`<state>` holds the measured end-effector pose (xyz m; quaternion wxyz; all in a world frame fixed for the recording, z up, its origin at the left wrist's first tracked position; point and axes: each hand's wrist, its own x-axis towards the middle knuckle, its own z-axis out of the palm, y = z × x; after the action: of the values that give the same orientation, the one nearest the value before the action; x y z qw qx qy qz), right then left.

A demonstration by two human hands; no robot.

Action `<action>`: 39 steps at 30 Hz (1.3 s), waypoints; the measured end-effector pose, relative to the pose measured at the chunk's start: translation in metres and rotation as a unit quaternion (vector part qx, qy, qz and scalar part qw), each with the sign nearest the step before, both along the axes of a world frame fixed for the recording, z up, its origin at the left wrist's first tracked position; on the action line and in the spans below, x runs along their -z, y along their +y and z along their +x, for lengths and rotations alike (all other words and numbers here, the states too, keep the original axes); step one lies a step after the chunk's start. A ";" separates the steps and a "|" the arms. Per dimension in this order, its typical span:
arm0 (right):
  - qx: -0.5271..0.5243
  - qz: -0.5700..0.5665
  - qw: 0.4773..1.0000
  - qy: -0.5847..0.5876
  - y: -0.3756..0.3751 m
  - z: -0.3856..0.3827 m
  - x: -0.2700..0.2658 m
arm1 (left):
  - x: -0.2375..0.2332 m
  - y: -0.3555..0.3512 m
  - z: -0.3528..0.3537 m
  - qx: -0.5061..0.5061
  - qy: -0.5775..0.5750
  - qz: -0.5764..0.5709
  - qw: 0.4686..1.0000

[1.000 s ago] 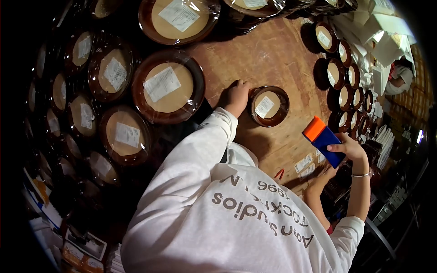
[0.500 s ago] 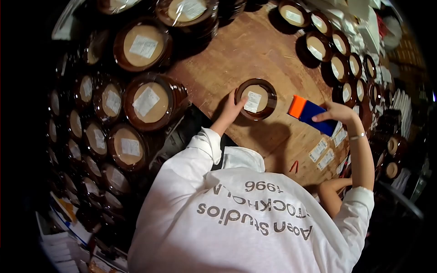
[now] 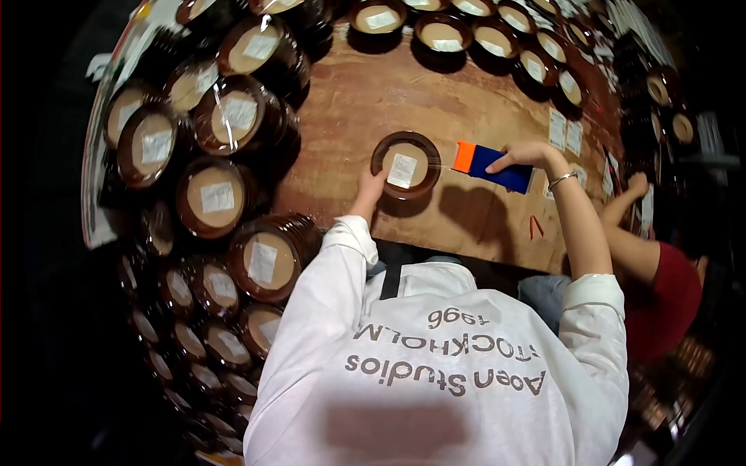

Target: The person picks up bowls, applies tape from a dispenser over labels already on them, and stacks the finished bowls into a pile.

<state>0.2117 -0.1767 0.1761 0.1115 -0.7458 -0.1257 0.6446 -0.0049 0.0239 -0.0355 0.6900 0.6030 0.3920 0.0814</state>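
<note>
My left hand (image 3: 371,189) is closed on the left rim of a brown glazed round dish (image 3: 416,149). A beige unglazed round face points up, with a white printed label (image 3: 402,171) on it. In my right hand (image 3: 524,158) is a blue box-shaped tool with an orange end (image 3: 506,178), held above the table. Its orange end points left at the dish. A thin clear strand runs across the short gap between that end and the dish's right rim.
Stacked brown dishes (image 3: 217,198) crowd the left side, and labelled dishes (image 3: 443,33) line the back of the wooden table (image 3: 350,85). Loose label sheets (image 3: 557,128) and red snips (image 3: 535,227) lie right. Another person in a red sleeve (image 3: 668,299) is at the right.
The view has turned, shifting the surroundings. The tool's orange end has come closer to the dish, and a clear strand now shows between them. The left hand keeps its hold on the dish.
</note>
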 end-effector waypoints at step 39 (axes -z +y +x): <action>0.315 0.196 0.924 0.094 -0.077 -0.124 0.071 | -0.035 -0.047 0.009 0.334 -0.026 0.665 0.667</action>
<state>0.0876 -0.2541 0.1052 0.4638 -0.6463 0.0027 0.6060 0.0044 -0.0230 -0.0001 0.0970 0.9902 -0.0123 0.1001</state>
